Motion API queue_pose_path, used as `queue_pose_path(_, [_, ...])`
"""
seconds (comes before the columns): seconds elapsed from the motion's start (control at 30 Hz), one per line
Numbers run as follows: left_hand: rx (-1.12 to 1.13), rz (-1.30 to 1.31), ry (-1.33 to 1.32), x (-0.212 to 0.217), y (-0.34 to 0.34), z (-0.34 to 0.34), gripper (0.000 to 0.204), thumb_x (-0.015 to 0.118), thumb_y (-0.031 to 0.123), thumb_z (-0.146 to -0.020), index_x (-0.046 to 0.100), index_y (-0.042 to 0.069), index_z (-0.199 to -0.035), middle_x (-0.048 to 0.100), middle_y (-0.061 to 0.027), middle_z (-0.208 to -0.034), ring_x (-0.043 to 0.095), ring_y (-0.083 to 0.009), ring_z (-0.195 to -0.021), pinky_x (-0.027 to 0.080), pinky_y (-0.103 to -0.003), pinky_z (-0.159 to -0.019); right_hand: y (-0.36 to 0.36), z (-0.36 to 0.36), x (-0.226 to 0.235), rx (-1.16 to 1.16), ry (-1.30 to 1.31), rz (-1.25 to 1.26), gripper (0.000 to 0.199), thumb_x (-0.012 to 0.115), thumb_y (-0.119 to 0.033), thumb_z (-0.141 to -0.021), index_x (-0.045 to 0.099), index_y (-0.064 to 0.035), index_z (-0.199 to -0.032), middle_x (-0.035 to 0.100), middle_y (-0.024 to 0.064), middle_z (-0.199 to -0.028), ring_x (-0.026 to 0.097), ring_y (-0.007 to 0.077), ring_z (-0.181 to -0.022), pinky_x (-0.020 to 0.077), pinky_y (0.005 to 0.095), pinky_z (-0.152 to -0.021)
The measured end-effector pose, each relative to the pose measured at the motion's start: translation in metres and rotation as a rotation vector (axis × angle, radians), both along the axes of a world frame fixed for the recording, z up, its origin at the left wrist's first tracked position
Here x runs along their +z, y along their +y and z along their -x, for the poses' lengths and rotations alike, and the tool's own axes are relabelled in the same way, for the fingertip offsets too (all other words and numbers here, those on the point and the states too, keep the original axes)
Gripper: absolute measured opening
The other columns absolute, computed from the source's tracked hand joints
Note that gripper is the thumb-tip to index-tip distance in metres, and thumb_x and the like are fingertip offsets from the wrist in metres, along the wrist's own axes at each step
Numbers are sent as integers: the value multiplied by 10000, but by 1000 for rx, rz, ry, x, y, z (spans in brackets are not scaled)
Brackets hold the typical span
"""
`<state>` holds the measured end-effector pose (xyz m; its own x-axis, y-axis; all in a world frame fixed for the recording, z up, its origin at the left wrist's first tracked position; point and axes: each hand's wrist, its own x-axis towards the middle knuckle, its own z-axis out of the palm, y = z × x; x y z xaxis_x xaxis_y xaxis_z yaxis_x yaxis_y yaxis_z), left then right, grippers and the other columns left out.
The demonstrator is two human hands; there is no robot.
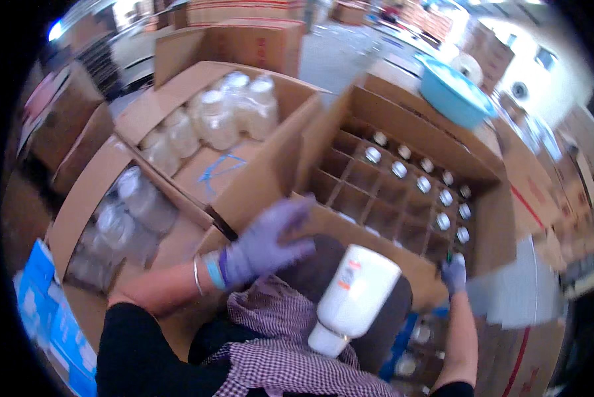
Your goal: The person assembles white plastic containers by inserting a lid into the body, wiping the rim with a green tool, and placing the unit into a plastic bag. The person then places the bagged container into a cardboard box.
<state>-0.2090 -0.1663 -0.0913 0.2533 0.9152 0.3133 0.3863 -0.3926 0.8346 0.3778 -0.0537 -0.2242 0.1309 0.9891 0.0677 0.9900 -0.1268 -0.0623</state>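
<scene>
My left hand [265, 246], in a pale purple glove, hovers before the near wall of a divided carton [370, 241]. Its fingers are spread, smeared a little by motion, and nothing is in them. At that carton's near right corner my gloved right hand [454, 272] is closed; a small dark green bit shows at its fingertips, too little to name. Several bottles with silvery caps [423, 184] stand in the carton's right and far compartments, while others on the left hold none. Across my lap lies a white bottle [362, 291], its cap pointing toward me.
Two open cartons of clear bottles [217, 119] stand at the left. A light blue basin [452, 92] rests beyond the divided carton. Blue-printed packs [45, 317] lie at the lower left. More bottles [408, 364] sit low beside my right forearm, and stacked boxes [542, 192] line the right.
</scene>
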Motion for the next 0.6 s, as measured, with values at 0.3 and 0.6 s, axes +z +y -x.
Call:
queue_pose_path(0.3, [570,360,160,-67,288,246,702,714,556,-880,614,54,-1361,702,-105,-1217,650,-241,-1055,520,-382,-937,-27,95,38,-22,22,-281,626,745,-287,-821,528,-25,-1348,588,230,-1247,582,434,-1122,476,518,-950])
queue_pose_path(0.6, [413,14,135,-29,389,214,617,614,504,-981,605,13,-1354,654,-116,-1312,601,-249,-1182,449,-363,-1034,-31,92,74,149,265,-352,550,719,-115,-809,557,-10,-1324,577,205,-1203,578,388,-1109,480,458,-966])
